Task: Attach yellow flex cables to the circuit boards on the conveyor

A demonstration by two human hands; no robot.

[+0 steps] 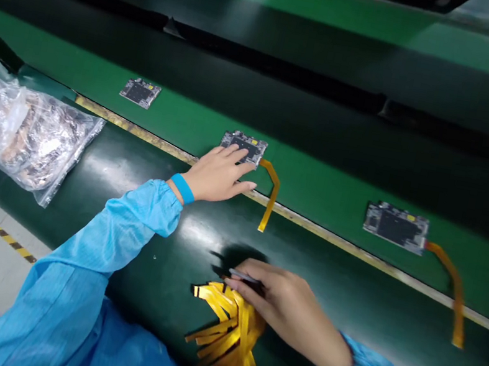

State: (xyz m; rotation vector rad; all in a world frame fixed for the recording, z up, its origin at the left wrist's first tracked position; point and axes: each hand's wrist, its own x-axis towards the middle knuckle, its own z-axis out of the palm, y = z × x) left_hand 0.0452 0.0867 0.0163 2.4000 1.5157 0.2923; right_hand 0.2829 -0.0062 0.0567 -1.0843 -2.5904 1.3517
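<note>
My left hand [219, 172] lies flat with fingers spread, its fingertips on a circuit board [257, 145] on the green belt. An orange flat flex cable [272, 197] runs from that board's right edge and hangs over the belt's border. Lower down, my right hand [283, 297] is closed in a pinch on a thin grey stick-like tool [243, 276]; its exact kind cannot be made out. Just below those fingers is a loose pile of orange flex cables [228, 331] on the dark green worktop. The hand partly covers the pile.
Another circuit board [396, 227] with a flex cable [455, 289] sits to the right on the green belt [319, 190]. A board without a visible cable [140, 92] is at left. Clear plastic bags [39, 140] of copper-coloured contents lie on the worktop [134, 271].
</note>
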